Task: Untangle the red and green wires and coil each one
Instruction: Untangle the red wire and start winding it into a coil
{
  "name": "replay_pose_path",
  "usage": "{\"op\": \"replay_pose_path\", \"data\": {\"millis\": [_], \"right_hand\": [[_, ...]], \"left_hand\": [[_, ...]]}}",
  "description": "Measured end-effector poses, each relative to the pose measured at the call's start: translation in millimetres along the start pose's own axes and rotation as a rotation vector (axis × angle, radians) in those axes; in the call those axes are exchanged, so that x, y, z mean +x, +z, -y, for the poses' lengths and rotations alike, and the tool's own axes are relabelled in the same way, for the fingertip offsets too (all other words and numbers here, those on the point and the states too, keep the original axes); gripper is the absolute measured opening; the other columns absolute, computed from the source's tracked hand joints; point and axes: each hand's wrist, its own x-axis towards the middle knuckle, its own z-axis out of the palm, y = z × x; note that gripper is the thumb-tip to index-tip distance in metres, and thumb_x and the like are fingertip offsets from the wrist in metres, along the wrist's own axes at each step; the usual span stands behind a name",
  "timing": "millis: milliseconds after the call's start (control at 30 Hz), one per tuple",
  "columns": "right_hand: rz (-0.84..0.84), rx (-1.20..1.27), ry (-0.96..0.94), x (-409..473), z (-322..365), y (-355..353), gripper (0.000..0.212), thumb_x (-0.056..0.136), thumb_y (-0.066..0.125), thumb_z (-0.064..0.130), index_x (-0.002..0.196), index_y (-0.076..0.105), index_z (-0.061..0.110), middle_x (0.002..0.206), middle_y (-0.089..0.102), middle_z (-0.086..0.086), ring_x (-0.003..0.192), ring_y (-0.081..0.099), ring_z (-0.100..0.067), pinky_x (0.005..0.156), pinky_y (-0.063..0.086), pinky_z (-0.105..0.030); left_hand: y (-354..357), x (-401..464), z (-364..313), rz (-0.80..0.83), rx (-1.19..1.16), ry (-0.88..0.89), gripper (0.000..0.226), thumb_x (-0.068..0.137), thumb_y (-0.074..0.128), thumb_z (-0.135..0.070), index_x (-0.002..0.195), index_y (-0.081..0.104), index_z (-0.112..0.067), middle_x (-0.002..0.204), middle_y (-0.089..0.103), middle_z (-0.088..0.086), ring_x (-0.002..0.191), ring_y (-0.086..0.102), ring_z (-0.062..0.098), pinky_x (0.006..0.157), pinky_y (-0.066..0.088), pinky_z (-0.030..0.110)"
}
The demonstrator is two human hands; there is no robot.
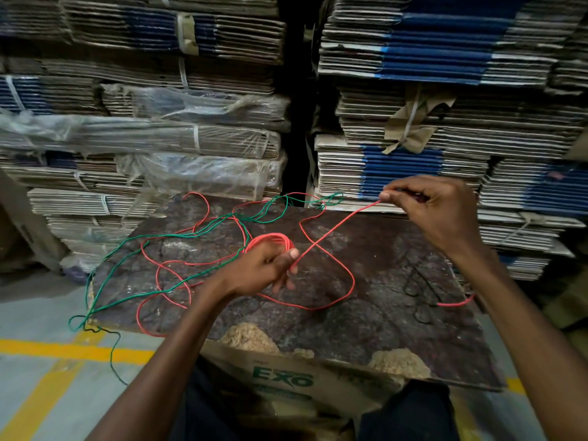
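Red wire (331,232) coiled round left hand (264,268), right hand (432,211) pinching strand

I see a worn, dark board (397,265) resting on a cardboard box (286,381) printed "EXO". Loose loops of red wire (331,281) and green wire (133,243) sprawl across it, the green trailing over its left edge.

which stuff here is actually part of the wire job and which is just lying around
Part of the job:
red wire, a coil of it held in the left hand, a strand pinched by the right hand
green wire, loose on the board

Lying about:
stacked flat cartons
cardboard box under the board
black wire
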Motion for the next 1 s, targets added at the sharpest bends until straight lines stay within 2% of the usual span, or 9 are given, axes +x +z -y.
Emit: {"op": "replay_pose_path", "data": {"millis": [67, 167, 300, 367, 467, 567, 667, 833, 1000], "right_hand": [[0.021, 0.035, -0.011, 5.2, -8.8, 4.5, 0.021, 0.084, 0.072, 0.044, 0.088, 0.078, 0.025, 0.083, 0.074, 0.009, 0.074, 0.068, -0.008, 0.059, 0.051, -0.039], [0.110, 0.072, -0.018, 8.5, -23.1, 13.3, 0.025, 0.085, 0.068, 0.048, 0.087, 0.079, 0.026, 0.083, 0.074, 0.010, 0.075, 0.069, -0.010, 0.060, 0.050, -0.041], [0.214, 0.098, 0.007, -1.2, -33.7, 32.5, 0.032, 0.084, 0.061, 0.055, 0.087, 0.078, 0.029, 0.086, 0.074, 0.015, 0.082, 0.070, -0.005, 0.067, 0.054, -0.040], [0.238, 0.081, 0.047, -5.5, -38.7, 39.7, 0.032, 0.082, 0.060, 0.057, 0.089, 0.078, 0.031, 0.089, 0.074, 0.018, 0.086, 0.069, -0.001, 0.071, 0.055, -0.038], [0.273, -0.017, 0.080, -12.7, -44.8, 46.0, 0.035, 0.081, 0.056, 0.062, 0.091, 0.076, 0.036, 0.091, 0.074, 0.019, 0.086, 0.069, -0.003, 0.070, 0.055, -0.036], [0.358, -0.121, 0.059, -22.3, -40.8, 50.8, 0.031, 0.084, 0.056, 0.061, 0.099, 0.073, 0.041, 0.097, 0.074, 0.017, 0.090, 0.070, -0.011, 0.070, 0.054, -0.036], [0.460, -0.252, -0.013, -37.0, -33.6, 57.7, 0.022, 0.091, 0.059, 0.047, 0.107, 0.072, 0.038, 0.105, 0.073, 0.014, 0.097, 0.069, -0.016, 0.070, 0.052, -0.032], [0.519, -0.199, -0.042, -61.5, -21.4, 64.2, 0.049, 0.090, 0.035, 0.061, 0.111, 0.070, 0.033, 0.107, 0.073, 0.010, 0.098, 0.070, -0.019, 0.069, 0.056, -0.037], [0.576, -0.018, -0.017, -76.2, 1.5, 53.4, 0.036, 0.095, 0.040, 0.052, 0.101, 0.066, 0.028, 0.067, 0.065, 0.009, 0.063, 0.063, -0.010, 0.061, 0.051, -0.040]], "left_hand": [[1.2, -9.5, -2.6, 0.042, -0.225, 0.019, 0.038, 0.104, 0.041, -0.031, 0.075, 0.055, -0.012, 0.046, 0.053, 0.009, 0.068, 0.070, 0.027, 0.069, 0.049, 0.028], [-1.3, -20.5, -7.3, 0.050, -0.632, 0.075, 0.039, 0.087, 0.061, -0.054, 0.069, 0.057, -0.020, 0.039, 0.044, 0.001, 0.064, 0.067, 0.028, 0.094, 0.047, 0.045], [-7.2, -25.7, -17.8, -0.029, -1.018, 0.158, 0.034, 0.083, 0.070, -0.045, 0.066, 0.058, -0.018, 0.038, 0.041, -0.002, 0.063, 0.067, 0.026, 0.108, 0.040, 0.049], [-10.4, -25.4, -16.2, -0.025, -1.167, 0.217, 0.030, 0.088, 0.066, -0.038, 0.069, 0.059, -0.016, 0.042, 0.045, -0.002, 0.072, 0.069, 0.028, 0.109, 0.036, 0.053], [-15.7, -20.2, -7.4, 0.037, -1.371, 0.294, 0.036, 0.102, 0.041, -0.032, 0.083, 0.061, -0.010, 0.061, 0.060, 0.006, 0.106, 0.065, 0.036, 0.113, 0.021, 0.058], [-17.5, -14.3, -4.8, -0.002, -1.468, 0.333, 0.047, 0.106, 0.026, -0.031, 0.091, 0.064, -0.007, 0.095, 0.069, 0.017, 0.131, 0.047, 0.041, 0.113, 0.012, 0.062], [-17.6, -6.6, -9.6, -0.126, -1.502, 0.377, 0.052, 0.105, 0.024, -0.031, 0.080, 0.066, -0.012, 0.123, 0.065, 0.019, 0.129, 0.050, 0.038, 0.107, 0.027, 0.065], [-30.5, 4.5, -21.4, -0.359, -1.488, 0.422, 0.040, 0.096, 0.038, -0.027, 0.068, 0.064, -0.017, 0.130, 0.060, 0.023, 0.123, 0.056, 0.039, 0.096, 0.040, 0.065], [-52.0, 17.5, -21.5, -0.569, -1.539, 0.388, 0.038, 0.096, 0.036, -0.026, 0.068, 0.059, -0.019, 0.130, 0.060, 0.021, 0.110, 0.062, 0.035, 0.092, 0.046, 0.061]]}}
